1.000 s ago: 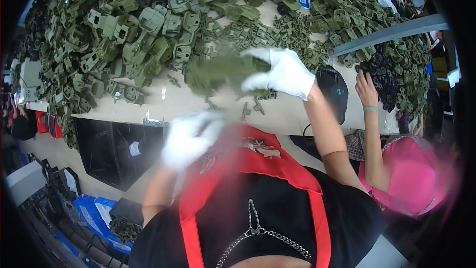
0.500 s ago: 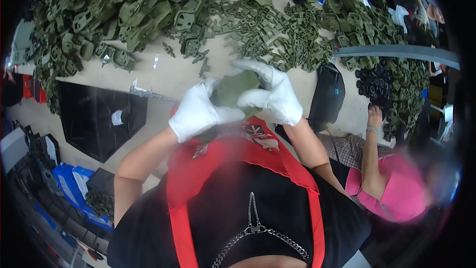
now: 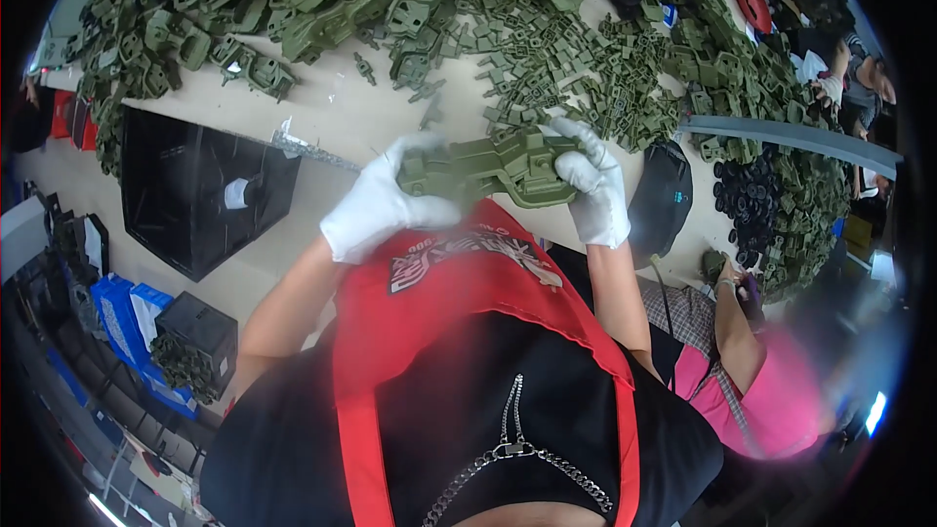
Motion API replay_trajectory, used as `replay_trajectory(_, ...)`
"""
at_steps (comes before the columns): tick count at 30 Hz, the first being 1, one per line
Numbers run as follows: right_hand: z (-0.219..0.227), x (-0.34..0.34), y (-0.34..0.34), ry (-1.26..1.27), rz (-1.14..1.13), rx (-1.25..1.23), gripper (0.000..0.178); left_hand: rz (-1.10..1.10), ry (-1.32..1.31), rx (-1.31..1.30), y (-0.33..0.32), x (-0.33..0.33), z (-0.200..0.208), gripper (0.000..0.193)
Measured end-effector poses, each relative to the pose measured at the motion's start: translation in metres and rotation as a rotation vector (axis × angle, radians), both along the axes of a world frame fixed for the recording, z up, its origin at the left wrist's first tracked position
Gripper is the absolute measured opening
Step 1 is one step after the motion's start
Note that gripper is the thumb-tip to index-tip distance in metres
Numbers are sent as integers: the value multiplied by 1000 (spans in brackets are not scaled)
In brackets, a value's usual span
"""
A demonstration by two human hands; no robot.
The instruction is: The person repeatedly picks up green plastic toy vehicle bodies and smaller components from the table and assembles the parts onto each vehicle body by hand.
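Observation:
In front of my red apron, both white-gloved hands hold an olive-green plastic toy vehicle body [image 3: 503, 168] level above the table's near edge. My left hand [image 3: 373, 203] is closed around its left end, thumb along the near side. My right hand [image 3: 597, 187] grips the right end, fingers on the far edge and thumb on top. Open cut-outs and moulded ridges show on the body's upper face. Beyond my hands lies a loose spread of small green plastic parts [image 3: 532, 59]. Larger green vehicle bodies [image 3: 327, 5] are heaped at the far left.
A black bin [image 3: 185, 205] stands left of me, with blue boxes [image 3: 127, 322] below it. On the right lie a black bag [image 3: 664, 197], a pile of black wheels [image 3: 747, 200] and more green parts. A grey bar [image 3: 791, 137] crosses there. A co-worker in pink [image 3: 771, 390] sits close by.
The vehicle body has been turned from a smooth, end-on face to lie lengthwise, its detailed side showing. My right hand has shifted right to its end. The co-worker's hand now holds something.

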State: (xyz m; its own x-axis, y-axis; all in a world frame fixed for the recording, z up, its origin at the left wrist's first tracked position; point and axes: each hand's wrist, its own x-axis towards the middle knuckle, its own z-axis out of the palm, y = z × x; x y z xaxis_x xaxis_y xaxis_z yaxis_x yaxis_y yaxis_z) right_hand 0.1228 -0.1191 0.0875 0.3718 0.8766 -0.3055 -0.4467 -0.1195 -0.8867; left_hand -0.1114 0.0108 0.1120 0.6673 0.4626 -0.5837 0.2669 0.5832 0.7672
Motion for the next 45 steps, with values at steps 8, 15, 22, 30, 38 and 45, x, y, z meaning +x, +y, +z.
replay_trajectory(8,48,-52,36,-1144,588,-88,54,8,48,106,-13,1,-28,79)
replay_trajectory(15,29,-78,49,-983,691,-158,45,-65,17,216,-19,-8,-29,63)
replay_trajectory(22,19,-51,34,-702,743,-244,65,-150,52,478,-26,-3,-23,57)
replay_trajectory(30,-3,-17,49,-749,940,44,69,-247,-46,493,13,25,-5,62)
replay_trajectory(38,-48,-5,54,-1041,635,-436,64,-570,-90,853,59,95,-56,60)
replay_trajectory(45,21,298,88,-26,-536,-69,29,19,-74,1154,69,185,-51,79)
